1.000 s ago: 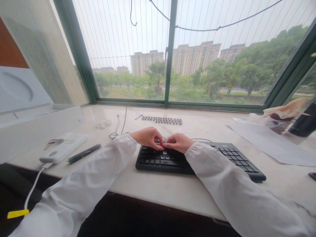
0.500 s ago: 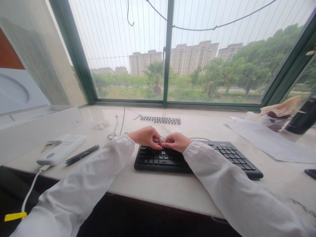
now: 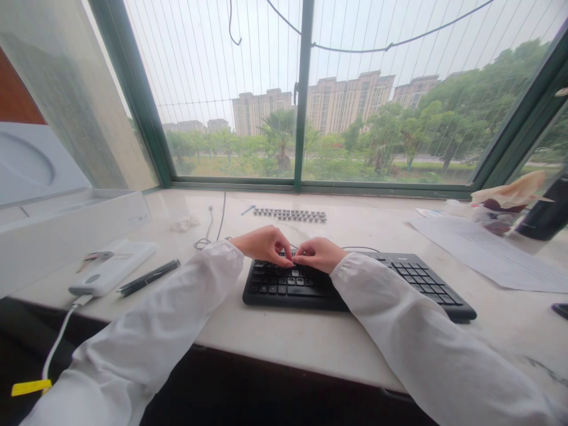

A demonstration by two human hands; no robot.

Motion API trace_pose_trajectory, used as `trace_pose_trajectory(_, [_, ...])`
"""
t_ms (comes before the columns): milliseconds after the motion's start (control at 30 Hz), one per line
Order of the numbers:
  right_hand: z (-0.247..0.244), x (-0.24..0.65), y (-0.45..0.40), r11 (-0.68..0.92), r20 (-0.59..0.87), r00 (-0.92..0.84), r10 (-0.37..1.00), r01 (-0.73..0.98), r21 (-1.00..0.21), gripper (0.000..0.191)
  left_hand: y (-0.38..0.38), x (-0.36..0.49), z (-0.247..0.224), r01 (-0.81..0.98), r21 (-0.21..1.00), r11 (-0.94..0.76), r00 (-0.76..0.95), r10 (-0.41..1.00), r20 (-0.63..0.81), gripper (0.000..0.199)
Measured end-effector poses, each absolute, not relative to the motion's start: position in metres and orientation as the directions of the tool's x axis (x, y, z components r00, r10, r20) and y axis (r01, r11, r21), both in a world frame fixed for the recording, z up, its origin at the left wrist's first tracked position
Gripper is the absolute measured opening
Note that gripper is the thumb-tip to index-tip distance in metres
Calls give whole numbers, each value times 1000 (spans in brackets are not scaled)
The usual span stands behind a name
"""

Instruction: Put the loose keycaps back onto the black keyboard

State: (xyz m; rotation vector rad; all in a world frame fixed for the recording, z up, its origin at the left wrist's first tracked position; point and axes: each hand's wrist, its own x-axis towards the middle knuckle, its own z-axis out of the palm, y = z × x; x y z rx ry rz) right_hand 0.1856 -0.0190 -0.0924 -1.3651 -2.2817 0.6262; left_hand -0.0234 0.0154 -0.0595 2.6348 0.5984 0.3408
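Marble-pale tabletop point(image 3: 284, 343) fills the lower half of the frame, under a green-framed window point(image 3: 302, 94). At the left edge stands an open white box point(image 3: 66, 231), with a white power bank point(image 3: 113, 267) and a black pen point(image 3: 148, 277) just beside it. At centre lies a black keyboard point(image 3: 412, 281). Over its upper rows the left hand point(image 3: 264, 245) and right hand point(image 3: 320, 254) meet, fingers point(image 3: 288, 259) curled and pressed tip to tip; whether they pinch anything I cannot tell. Behind the keyboard lies a row of loose keycaps point(image 3: 290, 215).

Green-framed window point(image 3: 302, 94), pale marble sill point(image 3: 310, 343), overcast daylight, towers beyond.
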Motion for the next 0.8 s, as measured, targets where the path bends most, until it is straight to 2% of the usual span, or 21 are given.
trace_pose_trajectory(200, [-94, 188, -17, 451, 116, -475, 872, 689, -567, 39, 15, -23, -59, 358, 436, -826, 886, 448, 122, 28])
trace_pose_trajectory(400, [-93, 187, -20, 448, 119, -464, 878, 708, -546, 36, 14, -22, -58, 361, 398, -843, 881, 448, 151, 25])
trace_pose_trajectory(800, [-94, 187, -19, 443, 113, -464, 879, 703, -557, 36, 13, -21, -60, 378, 396, -837, 876, 462, 141, 29])
